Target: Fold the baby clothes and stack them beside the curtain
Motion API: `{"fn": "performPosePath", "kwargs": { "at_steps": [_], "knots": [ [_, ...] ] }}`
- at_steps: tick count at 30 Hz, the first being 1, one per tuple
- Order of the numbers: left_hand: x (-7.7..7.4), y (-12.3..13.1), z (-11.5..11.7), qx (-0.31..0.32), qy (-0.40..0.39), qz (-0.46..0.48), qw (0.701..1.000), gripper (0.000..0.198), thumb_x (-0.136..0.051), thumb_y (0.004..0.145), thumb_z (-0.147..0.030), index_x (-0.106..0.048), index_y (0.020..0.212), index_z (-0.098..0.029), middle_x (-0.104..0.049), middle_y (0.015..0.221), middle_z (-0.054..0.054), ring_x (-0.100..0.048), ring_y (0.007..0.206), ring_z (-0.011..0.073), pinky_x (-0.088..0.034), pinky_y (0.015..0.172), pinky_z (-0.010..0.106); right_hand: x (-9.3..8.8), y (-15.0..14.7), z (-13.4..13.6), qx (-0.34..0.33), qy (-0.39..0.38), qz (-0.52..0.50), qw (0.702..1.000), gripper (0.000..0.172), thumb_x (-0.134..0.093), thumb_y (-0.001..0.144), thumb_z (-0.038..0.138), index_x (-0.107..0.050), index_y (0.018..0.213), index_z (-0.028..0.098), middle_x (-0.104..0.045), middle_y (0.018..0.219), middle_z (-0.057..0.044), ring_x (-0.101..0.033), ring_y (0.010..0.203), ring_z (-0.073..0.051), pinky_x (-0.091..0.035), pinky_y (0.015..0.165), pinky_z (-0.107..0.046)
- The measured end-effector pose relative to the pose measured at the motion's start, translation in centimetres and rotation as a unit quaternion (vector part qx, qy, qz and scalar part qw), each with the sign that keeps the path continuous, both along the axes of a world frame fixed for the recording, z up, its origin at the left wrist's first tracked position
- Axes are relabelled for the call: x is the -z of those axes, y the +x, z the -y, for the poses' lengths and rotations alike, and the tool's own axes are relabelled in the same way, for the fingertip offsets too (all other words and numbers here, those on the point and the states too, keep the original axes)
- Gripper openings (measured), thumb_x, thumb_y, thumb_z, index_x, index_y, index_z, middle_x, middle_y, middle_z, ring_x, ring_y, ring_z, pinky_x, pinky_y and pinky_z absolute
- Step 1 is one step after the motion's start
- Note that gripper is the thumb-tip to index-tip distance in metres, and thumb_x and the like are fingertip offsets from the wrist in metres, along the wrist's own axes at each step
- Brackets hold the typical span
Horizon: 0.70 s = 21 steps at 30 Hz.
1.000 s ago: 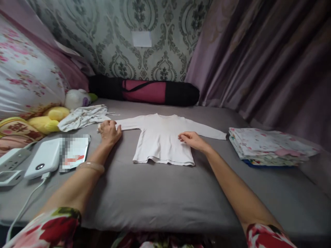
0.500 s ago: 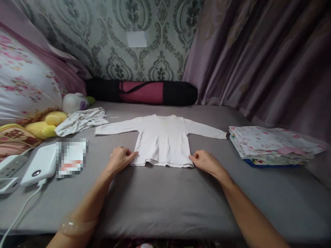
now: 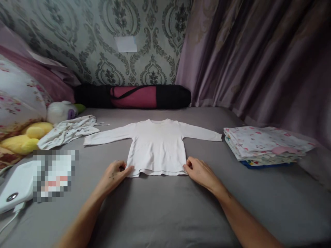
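Observation:
A small white long-sleeved shirt [image 3: 159, 148] lies spread on a grey sheet [image 3: 160, 213], its neck away from me and both sleeves stretched out sideways. My left hand [image 3: 115, 174] pinches the shirt's lower left corner, thumb on top of the cloth. At the lower right corner, my right hand [image 3: 200, 172] pinches the hem between thumb and fingers. The hem between the hands is slightly wavy, with two layers showing.
A folded stack of printed cloths [image 3: 266, 143] sits at the right. On the left are a crumpled patterned cloth [image 3: 69, 131], yellow plush [image 3: 23, 141] and a white power bank [image 3: 19, 182] with a cable. A black and pink bag [image 3: 134, 96] lies along the wall.
The view has shifted, so the shirt and left-side things appear lower and further left. Both hands remain at the hem corners, with the thumbs now slightly further onto the cloth.

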<state>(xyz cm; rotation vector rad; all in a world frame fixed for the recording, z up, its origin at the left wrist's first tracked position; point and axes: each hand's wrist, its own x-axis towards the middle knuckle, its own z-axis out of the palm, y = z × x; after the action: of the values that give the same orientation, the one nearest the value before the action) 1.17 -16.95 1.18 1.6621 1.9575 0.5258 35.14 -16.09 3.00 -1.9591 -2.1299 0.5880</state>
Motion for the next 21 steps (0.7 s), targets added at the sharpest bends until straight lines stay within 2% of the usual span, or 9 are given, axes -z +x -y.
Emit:
{"fn": "performPosePath", "kwargs": {
  "at_steps": [3, 5, 8, 10, 12, 14, 17, 21],
  "knots": [
    [-0.1, 0.0, 0.1, -0.028, 0.005, 0.061, 0.998, 0.049, -0.051, 0.067, -0.070, -0.050, 0.062, -0.021, -0.050, 0.053, -0.002, -0.047, 0.055, 0.0145, -0.032, 0.052, 0.025, -0.1, 0.2, -0.5, 0.028, -0.009, -0.051, 0.998, 0.017, -0.051, 0.087, 0.029, -0.052, 0.071, 0.022, -0.064, 0.066, -0.001, -0.056, 0.061, -0.013, -0.030, 0.057, -0.023],
    [-0.1, 0.0, 0.2, -0.040, 0.012, 0.106, 0.994, 0.049, -0.054, 0.066, -0.070, -0.049, 0.069, -0.022, -0.053, 0.053, -0.003, -0.049, 0.054, 0.0145, -0.033, 0.050, 0.024, 0.3, 0.5, -0.8, 0.050, -0.038, -0.106, 0.992, 0.014, -0.050, 0.087, 0.032, -0.053, 0.078, 0.022, -0.060, 0.057, 0.002, -0.055, 0.052, -0.013, -0.032, 0.055, -0.023],
    [-0.2, 0.3, 0.4, -0.051, 0.000, 0.179, 0.983, 0.056, -0.060, 0.065, -0.069, -0.050, 0.095, -0.022, -0.059, 0.060, -0.004, -0.055, 0.052, 0.0157, -0.038, 0.051, 0.025, 1.1, 0.7, -1.1, 0.052, -0.076, -0.177, 0.980, 0.022, -0.050, 0.088, 0.038, -0.053, 0.100, 0.021, -0.056, 0.053, 0.007, -0.051, 0.044, -0.012, -0.033, 0.051, -0.023],
    [-0.4, 0.5, 0.4, -0.044, -0.002, 0.207, 0.977, 0.068, -0.062, 0.066, -0.067, -0.045, 0.115, -0.023, -0.060, 0.063, -0.005, -0.055, 0.051, 0.0157, -0.040, 0.052, 0.026, 1.6, 0.7, -1.1, 0.031, -0.069, -0.193, 0.978, 0.032, -0.053, 0.086, 0.041, -0.052, 0.111, 0.021, -0.054, 0.055, 0.008, -0.051, 0.048, -0.013, -0.033, 0.052, -0.023],
    [-0.7, 0.6, 0.5, -0.018, 0.002, 0.209, 0.978, 0.073, -0.061, 0.069, -0.064, -0.042, 0.126, -0.023, -0.054, 0.061, -0.007, -0.051, 0.051, 0.0143, -0.038, 0.052, 0.025, 1.7, 0.6, -1.1, 0.006, -0.049, -0.186, 0.981, 0.037, -0.055, 0.084, 0.039, -0.054, 0.117, 0.022, -0.050, 0.055, 0.009, -0.050, 0.052, -0.013, -0.032, 0.053, -0.023],
    [-0.9, 0.5, 0.4, 0.009, 0.011, 0.188, 0.982, 0.068, -0.060, 0.070, -0.061, -0.050, 0.125, -0.022, -0.045, 0.057, -0.008, -0.043, 0.051, 0.0126, -0.033, 0.052, 0.024, 1.6, 0.7, -1.2, -0.018, -0.041, -0.170, 0.984, 0.038, -0.056, 0.082, 0.036, -0.059, 0.118, 0.022, -0.046, 0.056, 0.008, -0.047, 0.054, -0.013, -0.031, 0.054, -0.024],
    [-1.1, -0.3, 0.4, 0.021, 0.005, 0.142, 0.990, 0.056, -0.058, 0.070, -0.061, -0.066, 0.109, -0.021, -0.032, 0.055, -0.007, -0.034, 0.053, 0.0119, -0.026, 0.051, 0.024, 1.2, 1.4, -1.4, -0.051, -0.057, -0.164, 0.984, 0.036, -0.053, 0.082, 0.033, -0.065, 0.114, 0.022, -0.047, 0.060, 0.006, -0.044, 0.054, -0.012, -0.030, 0.054, -0.024],
    [-1.1, -1.6, 0.3, 0.013, -0.026, 0.135, 0.990, 0.055, -0.055, 0.069, -0.063, -0.072, 0.098, -0.019, -0.029, 0.055, -0.006, -0.030, 0.053, 0.0118, -0.022, 0.051, 0.024, 1.2, 2.9, -1.8, -0.075, -0.075, -0.169, 0.980, 0.032, -0.051, 0.082, 0.030, -0.068, 0.109, 0.023, -0.048, 0.061, 0.006, -0.040, 0.054, -0.012, -0.028, 0.053, -0.024]
  ]
}}
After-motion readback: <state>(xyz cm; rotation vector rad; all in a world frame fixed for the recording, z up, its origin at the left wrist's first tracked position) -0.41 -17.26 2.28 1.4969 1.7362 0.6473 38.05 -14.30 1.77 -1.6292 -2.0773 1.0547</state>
